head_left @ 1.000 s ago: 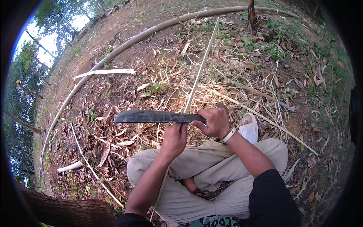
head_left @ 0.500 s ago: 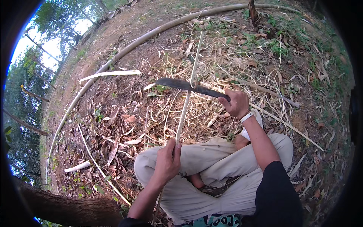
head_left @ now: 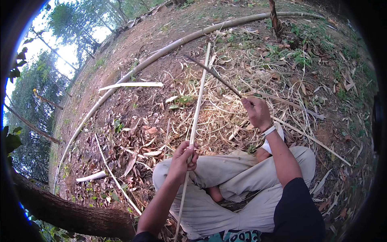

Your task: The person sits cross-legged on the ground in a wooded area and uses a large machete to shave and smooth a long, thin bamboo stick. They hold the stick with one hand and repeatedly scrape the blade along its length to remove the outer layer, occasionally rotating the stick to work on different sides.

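My left hand (head_left: 183,161) is closed around a long, pale split bamboo strip (head_left: 198,101). The strip leans away from me, its far end over the shavings and its lower end running down across my lap. In my right hand (head_left: 257,112) is the handle of a dark machete (head_left: 225,83). The blade shows nearly edge-on, pointing up and left, and crosses the strip near its far end. Whether the two touch I cannot tell. Thin curled bamboo shavings (head_left: 225,121) lie heaped on the ground beyond my crossed legs (head_left: 242,173).
A long bamboo pole (head_left: 161,52) arcs across the ground at the far left. Split pieces lie about: a pale slat (head_left: 133,84), a short chunk (head_left: 91,176), and a thin stick (head_left: 117,177). A tree trunk (head_left: 72,215) is at lower left, a stump (head_left: 275,18) far right.
The machete has gone from lying broadside across the strip's middle to edge-on, higher up the strip. My left hand's grip has shifted, and more of the strip's lower end shows over my lap.
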Available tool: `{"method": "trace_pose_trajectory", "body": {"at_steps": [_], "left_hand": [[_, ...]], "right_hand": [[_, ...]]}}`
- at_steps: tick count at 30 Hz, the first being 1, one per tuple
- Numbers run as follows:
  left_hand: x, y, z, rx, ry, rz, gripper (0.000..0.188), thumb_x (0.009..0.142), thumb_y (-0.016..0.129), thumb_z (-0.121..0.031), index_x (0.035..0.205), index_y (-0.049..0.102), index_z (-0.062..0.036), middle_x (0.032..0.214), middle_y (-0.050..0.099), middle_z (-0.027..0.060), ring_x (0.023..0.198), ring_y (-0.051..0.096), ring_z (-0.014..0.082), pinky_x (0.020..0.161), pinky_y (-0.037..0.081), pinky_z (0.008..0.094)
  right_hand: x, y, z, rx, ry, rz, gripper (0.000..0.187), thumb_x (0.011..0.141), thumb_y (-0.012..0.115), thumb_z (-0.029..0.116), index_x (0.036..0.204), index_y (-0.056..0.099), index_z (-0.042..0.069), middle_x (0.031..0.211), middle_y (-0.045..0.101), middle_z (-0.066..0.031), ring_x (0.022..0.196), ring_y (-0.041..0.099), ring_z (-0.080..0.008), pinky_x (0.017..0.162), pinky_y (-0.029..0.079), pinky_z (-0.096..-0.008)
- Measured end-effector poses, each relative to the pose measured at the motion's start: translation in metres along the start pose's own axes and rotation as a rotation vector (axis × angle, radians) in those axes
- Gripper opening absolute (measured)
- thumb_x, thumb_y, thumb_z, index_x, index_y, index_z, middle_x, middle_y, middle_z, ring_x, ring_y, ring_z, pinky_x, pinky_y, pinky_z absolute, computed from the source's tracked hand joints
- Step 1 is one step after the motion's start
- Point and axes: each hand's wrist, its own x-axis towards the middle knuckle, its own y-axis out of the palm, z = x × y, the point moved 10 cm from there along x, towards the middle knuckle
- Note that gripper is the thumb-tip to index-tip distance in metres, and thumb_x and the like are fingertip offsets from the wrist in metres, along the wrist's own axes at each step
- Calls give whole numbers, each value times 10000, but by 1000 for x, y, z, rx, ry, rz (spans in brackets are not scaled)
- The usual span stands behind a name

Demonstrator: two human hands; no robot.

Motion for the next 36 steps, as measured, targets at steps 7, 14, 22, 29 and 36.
{"method": "trace_pose_trajectory", "body": {"at_steps": [7,14,22,29,36], "left_hand": [[74,45,-12,150,30,29,150,1035,464,-212,1026,514,-70,688,453,-17,485,330,41,418,251,188],[59,42,-32,890,433,-86,263,1002,472,-161,851,558,37,629,518,143,558,518,259,554,395,426],[11,53,-46,918,498,-141,213,1020,465,-150,944,556,26,619,522,136,540,500,275,545,409,400],[-95,20,21,861,307,-60,226,1039,461,-195,972,554,1,571,471,40,478,451,134,451,359,344],[-22,-3,2,53,0,-41,329,1029,405,-201,1246,531,13,687,450,-11,524,338,61,470,327,217]], "right_hand": [[-34,50,60,-193,-244,201,627,892,487,694,670,618,123,542,597,-104,505,631,-307,471,471,-439],[-48,68,56,-162,-348,216,639,887,504,693,666,588,100,540,591,-110,493,621,-297,470,469,-430],[-48,47,65,-113,-439,94,658,882,508,698,631,544,91,538,556,-111,503,596,-307,484,443,-427],[21,-84,-230,-447,656,-187,887,918,291,759,838,725,-11,828,676,-293,880,663,-429,784,492,-512],[16,-53,-97,0,317,-189,801,945,390,700,579,512,-2,537,517,-133,531,484,-280,554,372,-432]]}}
